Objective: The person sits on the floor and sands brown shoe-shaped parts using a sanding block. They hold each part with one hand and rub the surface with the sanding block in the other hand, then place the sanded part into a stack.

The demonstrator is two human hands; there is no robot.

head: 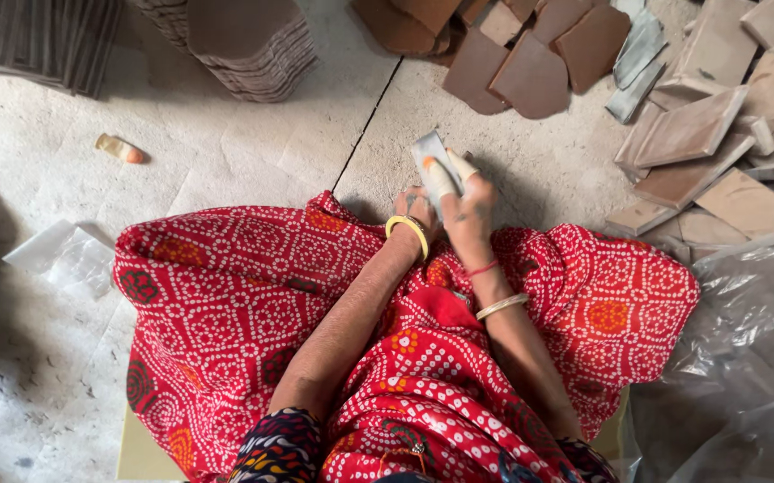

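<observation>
Pinching small grey card (426, 152) in right hand (467, 215) grip, left hand (416, 210) beside

Bare floor (253, 170) ahead (tile pile (709, 152) rightward)

Matt card, printed cloth, dusty concrete

The brown card pieces (530, 80) looked matt and smooth; the red printed cloth (226, 295) soft; the concrete floor (253, 152) rough and chalky; the plastic sheet (745, 358) glossy and crinkled.
</observation>
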